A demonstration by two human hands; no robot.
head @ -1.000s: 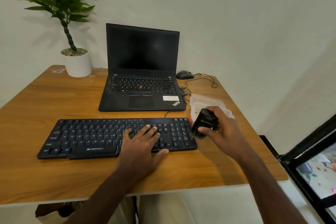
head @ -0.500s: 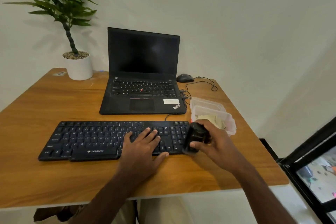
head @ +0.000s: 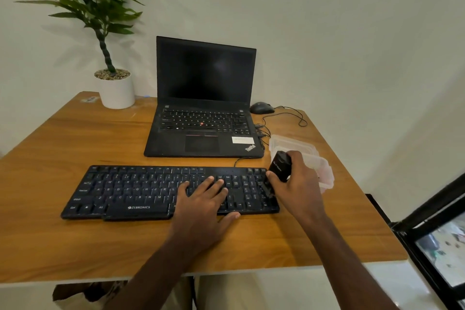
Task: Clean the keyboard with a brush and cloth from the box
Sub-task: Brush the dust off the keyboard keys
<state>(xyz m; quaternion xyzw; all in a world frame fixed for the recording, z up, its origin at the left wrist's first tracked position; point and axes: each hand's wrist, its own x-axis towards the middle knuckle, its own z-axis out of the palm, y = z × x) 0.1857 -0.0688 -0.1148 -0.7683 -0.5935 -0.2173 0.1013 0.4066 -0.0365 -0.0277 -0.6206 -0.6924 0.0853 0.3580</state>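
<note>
A: Which step are you on?

B: By my reading, the brushing is just starting. The keyboard [head: 161,190] lies across the middle of the table [head: 75,246], in front of the laptop [head: 203,113]. Your left hand [head: 203,205] rests flat on its keys at about five o'clock of centre, fingers straight and spread, gripping nothing, thumb out along the near edge.

A: And my other hand?

B: Your right hand [head: 298,184] sits at three o'clock of the keyboard, over the number pad. Its fingers are curled round the brush [head: 279,167], a stubby black body tilted so the lower end points down at the keys. Whether the bristles touch them, I cannot tell.

A: Where is the box?

B: The clear box [head: 324,173] is just beyond your right hand, at two o'clock of the keyboard, partly hidden. I cannot make out the cloth from here.

A: What does the next move call for?

B: Probably light strokes along the rows while your left hand steadies the board.
</note>
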